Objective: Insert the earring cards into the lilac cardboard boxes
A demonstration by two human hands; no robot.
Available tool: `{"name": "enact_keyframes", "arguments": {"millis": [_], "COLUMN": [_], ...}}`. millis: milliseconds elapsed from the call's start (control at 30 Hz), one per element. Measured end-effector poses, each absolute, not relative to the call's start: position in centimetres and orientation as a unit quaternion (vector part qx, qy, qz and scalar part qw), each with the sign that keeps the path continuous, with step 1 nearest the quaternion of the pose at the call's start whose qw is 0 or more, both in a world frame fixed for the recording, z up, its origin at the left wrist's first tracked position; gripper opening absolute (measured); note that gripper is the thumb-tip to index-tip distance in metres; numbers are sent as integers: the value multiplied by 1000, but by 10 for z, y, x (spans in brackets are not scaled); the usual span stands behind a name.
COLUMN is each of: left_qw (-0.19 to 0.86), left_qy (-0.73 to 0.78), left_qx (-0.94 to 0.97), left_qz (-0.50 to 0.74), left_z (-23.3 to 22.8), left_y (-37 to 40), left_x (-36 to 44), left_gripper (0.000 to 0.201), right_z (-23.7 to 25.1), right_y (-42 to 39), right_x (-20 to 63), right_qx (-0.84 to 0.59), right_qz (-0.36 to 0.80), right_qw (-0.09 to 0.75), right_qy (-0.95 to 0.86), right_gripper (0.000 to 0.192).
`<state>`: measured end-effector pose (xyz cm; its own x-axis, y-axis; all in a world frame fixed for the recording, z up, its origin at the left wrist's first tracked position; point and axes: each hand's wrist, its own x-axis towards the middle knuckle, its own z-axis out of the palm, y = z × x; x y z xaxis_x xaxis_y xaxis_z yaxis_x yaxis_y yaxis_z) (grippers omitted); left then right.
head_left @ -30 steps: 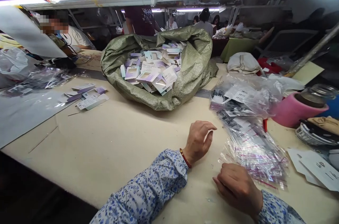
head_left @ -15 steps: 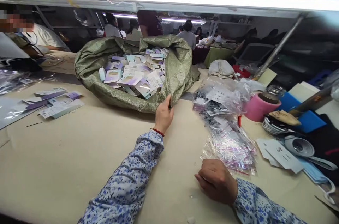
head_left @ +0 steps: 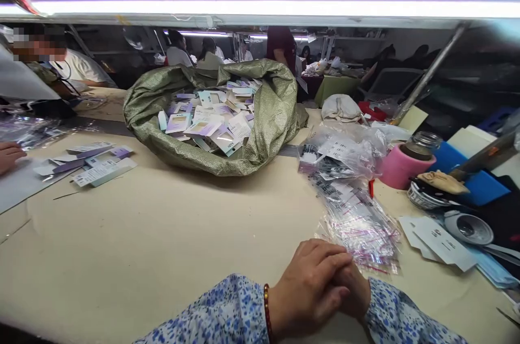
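Both hands at table [head_left: 162,235] near edge: left hand [head_left: 309,287] laid flat over right hand [head_left: 357,292], gripping nothing; right's grip hidden, cannot tell.

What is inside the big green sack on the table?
The green sack holds many small flat cardboard packages, white, purple and light blue. Only the top layer shows; whatever lies deeper is covered.

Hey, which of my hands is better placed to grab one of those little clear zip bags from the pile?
Probably the right hand: it lies nearest the pile of clear bags, though the left hand rests on top of it and must lift first.
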<state>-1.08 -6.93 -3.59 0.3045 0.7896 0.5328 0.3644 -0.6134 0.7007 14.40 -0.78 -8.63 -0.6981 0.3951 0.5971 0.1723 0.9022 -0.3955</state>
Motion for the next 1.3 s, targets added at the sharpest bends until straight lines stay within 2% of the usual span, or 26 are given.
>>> {"name": "enact_keyframes", "arguments": {"millis": [100,233,367,567,767,933,1133,1300], "left_qw": [234,241,295,388,428,418,441,463], "left_qy": [388,373,367,379,394,409,429,446], "left_qx": [775,772,751,681,608,574,555,522], "left_qz": [441,455,464,492,540,573,560,561], "left_z": [-43,-46,-50,-52,-56,-59,-52,-51], "left_y": [-72,-58,-48,-43,-46,-49,-50,-48], "left_x": [-8,-13,-17,-24,-24,-26,-25,-27], "left_gripper": [54,49,38,35,28,31,33,44], "right_z": [-95,-86,-69,-67,-60,-51,-51,-55], "right_y": [-7,-5,-2,2,-2,-5,-5,-7], "right_x": [151,144,134,132,135,134,132,135], "right_qx": [-163,-185,-186,-195,-203,-206,-190,-165], "right_qz": [181,204,251,271,270,251,298,264], "right_qw": [314,307,313,342,355,379,374,367], "right_qy": [-918,-911,-897,-879,-872,-866,-858,-877], "right_gripper": [43,34,26,27,20,19,23,20]}}
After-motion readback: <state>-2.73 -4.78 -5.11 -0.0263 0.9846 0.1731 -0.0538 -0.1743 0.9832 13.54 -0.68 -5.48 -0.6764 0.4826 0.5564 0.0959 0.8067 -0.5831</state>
